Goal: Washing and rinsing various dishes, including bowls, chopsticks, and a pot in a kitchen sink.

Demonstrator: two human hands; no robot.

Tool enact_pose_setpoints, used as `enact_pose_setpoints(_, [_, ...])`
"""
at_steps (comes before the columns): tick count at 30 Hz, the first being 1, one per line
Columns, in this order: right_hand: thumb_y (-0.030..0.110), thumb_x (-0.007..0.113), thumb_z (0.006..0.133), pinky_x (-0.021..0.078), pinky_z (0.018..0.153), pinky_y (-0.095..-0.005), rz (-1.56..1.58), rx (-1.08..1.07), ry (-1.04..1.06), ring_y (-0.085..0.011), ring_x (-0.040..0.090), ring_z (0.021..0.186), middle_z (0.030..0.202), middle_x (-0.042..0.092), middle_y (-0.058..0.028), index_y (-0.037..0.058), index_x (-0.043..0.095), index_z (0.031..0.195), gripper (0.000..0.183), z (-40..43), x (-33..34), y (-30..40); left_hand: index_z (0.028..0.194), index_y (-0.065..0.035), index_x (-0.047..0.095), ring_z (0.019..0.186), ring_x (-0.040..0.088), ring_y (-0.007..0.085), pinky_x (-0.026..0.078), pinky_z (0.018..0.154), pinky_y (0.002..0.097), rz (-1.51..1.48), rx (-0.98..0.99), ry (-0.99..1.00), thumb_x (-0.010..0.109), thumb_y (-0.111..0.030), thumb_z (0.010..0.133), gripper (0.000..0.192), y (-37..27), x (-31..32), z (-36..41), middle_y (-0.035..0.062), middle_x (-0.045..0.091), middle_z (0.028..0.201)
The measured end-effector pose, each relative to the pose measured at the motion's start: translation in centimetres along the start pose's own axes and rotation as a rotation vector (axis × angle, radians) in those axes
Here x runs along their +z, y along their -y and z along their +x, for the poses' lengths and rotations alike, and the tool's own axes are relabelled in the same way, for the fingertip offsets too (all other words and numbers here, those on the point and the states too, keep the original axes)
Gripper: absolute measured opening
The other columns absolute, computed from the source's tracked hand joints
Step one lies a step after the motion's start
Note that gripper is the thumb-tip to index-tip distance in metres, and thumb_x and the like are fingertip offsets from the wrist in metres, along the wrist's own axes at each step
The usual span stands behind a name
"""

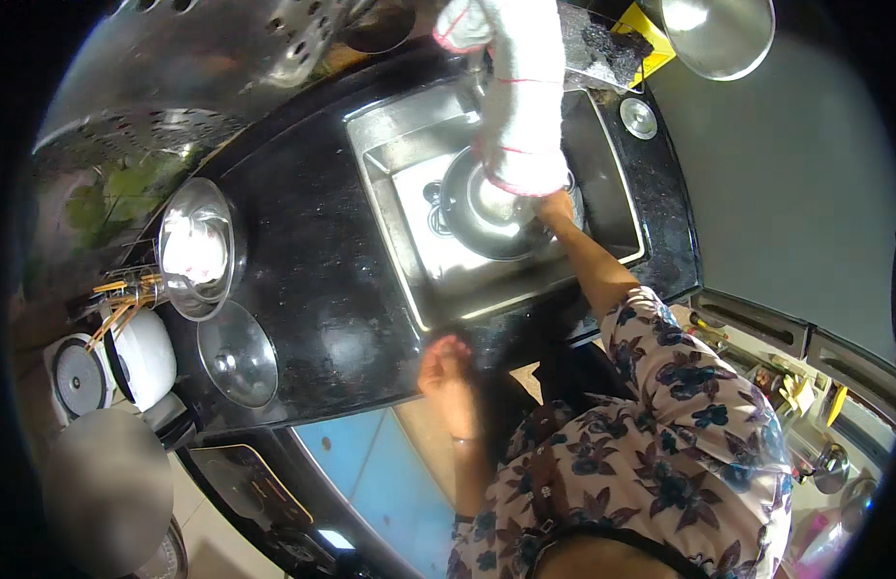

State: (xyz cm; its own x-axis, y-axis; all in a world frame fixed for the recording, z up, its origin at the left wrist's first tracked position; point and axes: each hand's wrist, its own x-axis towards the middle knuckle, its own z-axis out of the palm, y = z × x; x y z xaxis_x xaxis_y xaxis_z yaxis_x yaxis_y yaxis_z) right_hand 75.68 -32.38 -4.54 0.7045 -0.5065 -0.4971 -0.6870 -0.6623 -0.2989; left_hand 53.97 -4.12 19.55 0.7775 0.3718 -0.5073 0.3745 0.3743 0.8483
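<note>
A dark round pan (462, 224) with a light, shiny centre lies in the steel sink (448, 289). At the pan's right side is my right hand (556, 210); its fingers are partly hidden, so its grip is unclear. A white cloth with red stripes (527, 94) hangs above the sink and covers part of the pan. Left of the pan, small dark and wire-like items (437, 210) rest on the sink's bottom. My left hand (446, 369) is held by the counter's front edge, fingers curled and blurred; nothing is clearly seen in it.
The black counter (325, 239) holds a steel bowl with something white (196, 250), a glass lid (238, 354) and a white appliance (148, 358). A small metal lid (638, 118) lies right of the sink. Perforated metal ware (202, 58) looms upper left; a steel vessel (719, 32) is upper right.
</note>
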Motion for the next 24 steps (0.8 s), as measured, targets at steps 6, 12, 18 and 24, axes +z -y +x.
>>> enact_pose_setpoints(6, [0.015,0.058,0.087,0.0514,0.093,-0.0444,-0.084,0.018,-0.029,-0.0364,0.061,0.112,0.119,0.064,-0.0209,0.0015,0.058,0.118,0.034,-2.8,-2.7,2.5,0.099,-0.0057,0.068,0.072,0.064,0.0084,0.043,0.060,0.0192,0.102,-0.014,0.007,0.062,-0.022,0.096,0.018,2.5,2.0,-1.6,0.0015,0.070,0.084])
enact_pose_setpoints(12, [0.017,0.060,0.085,0.0517,0.093,-0.0442,-0.059,0.078,0.031,-0.0338,0.062,0.112,0.121,0.064,-0.0181,0.0035,0.067,0.113,0.032,-2.8,-3.3,3.3,0.098,-0.0066,0.068,0.071,0.064,0.0076,0.043,0.060,0.0191,0.102,-0.032,0.009,0.061,-0.022,0.096,0.017,4.2,2.7,-2.0,0.0010,0.070,0.084])
enact_pose_setpoints(18, [0.025,0.065,0.080,0.0509,0.094,-0.0393,-0.017,0.110,0.080,-0.0313,0.063,0.111,0.116,0.066,-0.0191,0.0028,0.070,0.107,0.035,-1.8,-3.1,3.0,0.097,-0.0068,0.068,0.070,0.063,0.0070,0.042,0.059,0.0186,0.090,-0.064,0.016,0.061,-0.023,0.096,0.018,5.2,3.8,-2.1,0.0002,0.069,0.084])
enact_pose_setpoints(24, [0.035,0.071,0.073,0.0501,0.093,-0.0393,0.071,0.049,0.123,-0.0335,0.064,0.108,0.113,0.066,-0.0219,0.0026,0.070,0.108,0.048,-2.1,-4.6,3.1,0.095,-0.0070,0.069,0.070,0.062,0.0061,0.041,0.057,0.0184,0.114,-0.087,0.016,0.062,-0.026,0.096,0.020,5.0,4.8,-1.7,-0.0005,0.068,0.082])
